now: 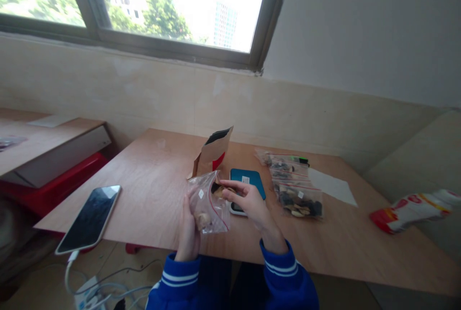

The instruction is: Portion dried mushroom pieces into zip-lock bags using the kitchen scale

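My left hand (188,230) grips a clear zip bag (220,221) by its left side, over the table's front half. A pale lump of dried pieces sits in the bag's lower part, and a small white label is on its front. At the bag's mouth, my right hand (250,202) pinches some dark and tan dried slices (218,190); whether they are inside the opening I cannot tell. Behind the bag stands an opened brown paper pouch (212,154) with a red patch. A flat teal-topped device (255,179) lies partly under my right hand.
Filled zip bags (298,199) overlap at the right, beside a white paper sheet (334,187) and a black-and-green object (303,160). A red-and-white bottle (414,211) lies farther right. At the left edge, a phone (90,218) with a charging cable overhangs the table (151,204).
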{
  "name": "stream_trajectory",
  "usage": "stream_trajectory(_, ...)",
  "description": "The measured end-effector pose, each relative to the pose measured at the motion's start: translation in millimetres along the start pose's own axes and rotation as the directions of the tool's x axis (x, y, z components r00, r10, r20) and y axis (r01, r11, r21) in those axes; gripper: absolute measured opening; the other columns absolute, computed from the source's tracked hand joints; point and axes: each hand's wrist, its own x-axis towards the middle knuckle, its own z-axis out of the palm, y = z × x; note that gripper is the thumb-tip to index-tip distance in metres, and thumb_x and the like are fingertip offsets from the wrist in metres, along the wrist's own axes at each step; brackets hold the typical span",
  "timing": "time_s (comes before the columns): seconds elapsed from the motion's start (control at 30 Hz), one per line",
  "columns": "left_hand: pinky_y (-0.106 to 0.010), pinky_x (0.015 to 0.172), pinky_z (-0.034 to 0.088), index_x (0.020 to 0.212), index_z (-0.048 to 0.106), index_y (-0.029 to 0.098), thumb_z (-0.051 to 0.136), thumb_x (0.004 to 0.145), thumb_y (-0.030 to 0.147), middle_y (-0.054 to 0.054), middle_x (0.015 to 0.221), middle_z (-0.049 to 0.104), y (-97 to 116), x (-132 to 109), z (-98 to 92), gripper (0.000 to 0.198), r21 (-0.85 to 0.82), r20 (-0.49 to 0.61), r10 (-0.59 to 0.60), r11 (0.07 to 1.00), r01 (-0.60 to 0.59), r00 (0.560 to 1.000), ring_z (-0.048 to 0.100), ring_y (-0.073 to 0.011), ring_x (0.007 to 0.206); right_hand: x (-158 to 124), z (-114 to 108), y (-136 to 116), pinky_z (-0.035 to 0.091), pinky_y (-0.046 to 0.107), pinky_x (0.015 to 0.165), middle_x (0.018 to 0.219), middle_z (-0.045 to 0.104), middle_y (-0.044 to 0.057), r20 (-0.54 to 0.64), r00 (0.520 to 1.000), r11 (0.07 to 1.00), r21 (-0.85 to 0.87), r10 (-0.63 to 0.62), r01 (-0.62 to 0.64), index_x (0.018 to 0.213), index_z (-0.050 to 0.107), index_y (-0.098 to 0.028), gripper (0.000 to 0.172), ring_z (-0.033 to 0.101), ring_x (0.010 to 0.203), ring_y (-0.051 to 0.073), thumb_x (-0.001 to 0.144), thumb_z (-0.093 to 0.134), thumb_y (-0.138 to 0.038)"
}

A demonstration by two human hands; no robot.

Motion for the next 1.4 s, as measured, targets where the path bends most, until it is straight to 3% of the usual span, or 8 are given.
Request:
stream_trajectory(0.13, -0.025, 0.091, 0.05, 0.122, 0.061, 0.024, 0.044, 0.092, 0.047, -0.006, 0.123, 0.066, 1.5, -6.8, 6.1, 0.041, -0.094, 0.022, -0.072, 0.993, 0.073, 0.997, 0.062, -0.0167, 0.111, 13.9, -14.3, -23.6, 0.047, 0.027, 0.076, 0.102, 0.072, 0.006, 0.111, 0.993, 0.994, -0.092, -0.042, 0.052, 0.104, 0.073, -0.02, 0.035, 0.063, 0.085, 0.016, 0.074, 0.072, -0.037)
stream_trajectory(0.3, -0.025, 0.087, 0.053, 0.12, 0.061, 0.027, 0.04, 0.093, 0.045, -0.005, 0.123, 0.067, 3.4, -5.8, 5.2, 0.039, -0.121, 0.003, -0.046, 0.992, 0.046, 0.999, 0.064, -0.0162, 0.107, 23.1, -23.2, -42.5, 0.044, 0.023, 0.063, 0.081, 0.073, 0.003, 0.356, 0.929, 0.97, -0.243, 0.099, -0.01, 0.1, 0.074, -0.016, 0.033, 0.061, 0.07, 0.013, 0.074, 0.071, -0.036)
stream_trajectory(0.47, -0.027, 0.085, 0.055, 0.111, 0.066, 0.028, 0.044, 0.091, 0.043, -0.003, 0.118, 0.069, 8.0, 0.1, -1.5, 0.033, -0.092, -0.045, -0.019, 0.996, 0.015, 0.999, 0.067, -0.0152, 0.099, 22.8, -32.4, -45.3, 0.046, 0.024, 0.063, 0.083, 0.073, 0.004, 0.434, 0.89, 0.943, -0.332, 0.141, 0.012, 0.096, 0.075, -0.016, 0.032, 0.062, 0.071, 0.014, 0.073, 0.071, -0.038)
stream_trajectory(0.7, -0.027, 0.086, 0.054, 0.112, 0.065, 0.026, 0.04, 0.094, 0.038, -0.003, 0.111, 0.071, 11.4, 4.2, -8.1, 0.034, -0.129, -0.094, -0.062, 0.99, 0.049, 0.994, 0.067, -0.0159, 0.102, 57.9, -57.9, -78.5, 0.049, 0.024, 0.067, 0.088, 0.074, 0.006, 0.241, 0.97, 0.976, -0.21, 0.002, 0.051, 0.097, 0.074, -0.014, 0.034, 0.064, 0.074, 0.012, 0.071, 0.075, -0.035)
stream_trajectory(0.83, -0.024, 0.087, 0.053, 0.117, 0.062, 0.027, 0.038, 0.095, 0.036, -0.001, 0.118, 0.069, 9.7, 7.0, -13.0, 0.034, -0.157, -0.093, -0.075, 0.986, 0.06, 0.993, 0.066, -0.0135, 0.102, 95.2, -63.5, -110.2, 0.05, 0.023, 0.068, 0.093, 0.074, 0.008, 0.243, 0.968, 0.975, -0.191, -0.064, 0.112, 0.093, 0.075, -0.013, 0.03, 0.064, 0.077, 0.012, 0.07, 0.076, -0.033)
stream_trajectory(1.03, -0.026, 0.088, 0.053, 0.114, 0.065, 0.026, 0.04, 0.095, 0.04, -0.002, 0.117, 0.07, 7.9, 7.8, -13.3, 0.034, -0.158, -0.073, -0.081, 0.985, 0.069, 0.994, 0.066, -0.0148, 0.104, 151.2, -58.7, -134.7, 0.051, 0.022, 0.059, 0.08, 0.075, 0.009, 0.378, 0.925, 0.929, -0.356, 0.049, 0.096, 0.079, 0.077, -0.011, 0.025, 0.061, 0.064, 0.01, 0.064, 0.079, -0.031)
stream_trajectory(1.27, -0.029, 0.086, 0.055, 0.114, 0.066, 0.021, 0.041, 0.094, 0.041, -0.007, 0.112, 0.071, 8.6, 6.5, -10.9, 0.038, -0.166, -0.064, -0.1, 0.982, 0.088, 0.993, 0.069, -0.0173, 0.098, 180.7, -43.7, -150.4, 0.053, 0.019, 0.059, 0.067, 0.072, 0.008, 0.258, 0.923, 0.727, -0.686, 0.284, -0.032, 0.061, 0.073, -0.009, 0.021, 0.062, 0.059, 0.011, 0.057, 0.085, -0.026)
stream_trajectory(1.4, -0.03, 0.087, 0.055, 0.119, 0.064, 0.02, 0.04, 0.094, 0.039, -0.007, 0.111, 0.071, 6.1, 8.2, -13.1, 0.039, -0.183, -0.073, -0.105, 0.979, 0.09, 0.992, 0.069, -0.0173, 0.097, 177.4, -33.5, -153.9, 0.053, 0.018, 0.062, 0.074, 0.073, 0.009, 0.212, 0.935, 0.646, -0.763, 0.285, -0.024, 0.068, 0.073, -0.008, 0.016, 0.064, 0.064, 0.012, 0.069, 0.077, -0.024)
